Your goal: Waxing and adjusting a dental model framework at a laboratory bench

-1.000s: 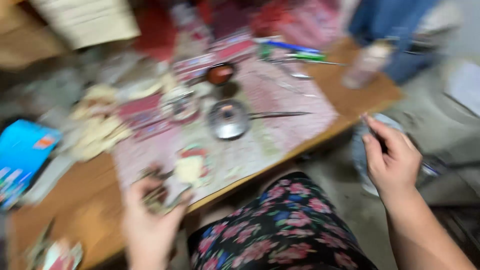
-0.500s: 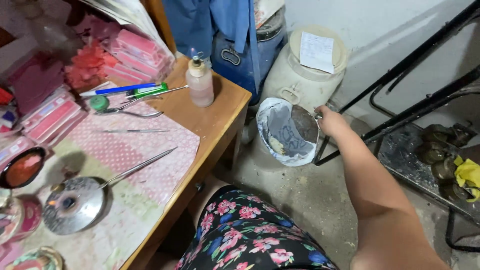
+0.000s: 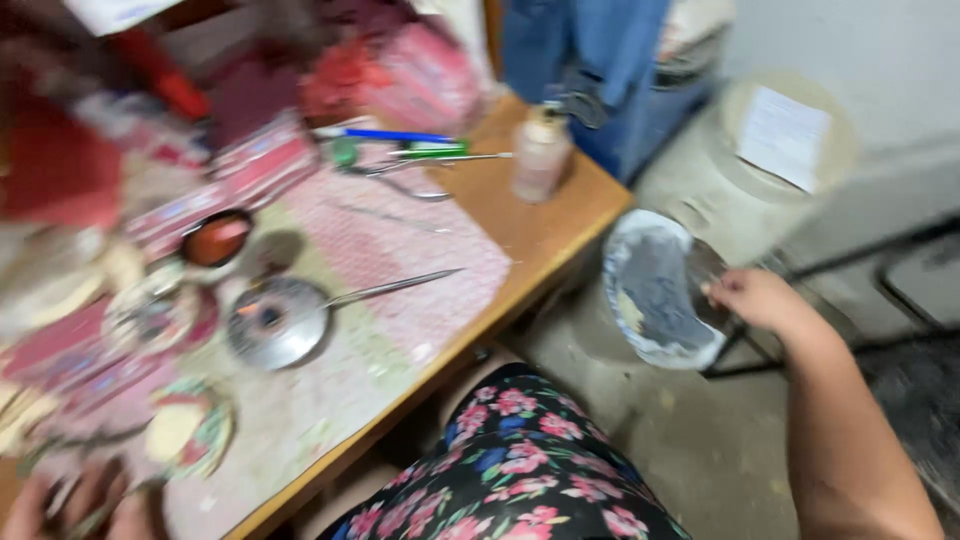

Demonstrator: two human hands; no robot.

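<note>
Fingers [image 3: 722,290] on bin rim [image 3: 690,355], right arm outstretched

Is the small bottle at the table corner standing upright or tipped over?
Upright. The small bottle stands on its base on the wooden table, cap pointing up. The picture is blurred, so whether the cap is closed cannot be told.

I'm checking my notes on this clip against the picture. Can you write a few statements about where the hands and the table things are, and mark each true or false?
1. The right hand is at the rim of the lined bin on the floor beside the table. True.
2. The small bottle lies tipped over on the floor. False: it stands upright near the corner of the wooden table.
3. A round metal lid lies on the patterned cloth. True.
4. The left hand rests on the bin. False: it is at the near left table edge.
</note>
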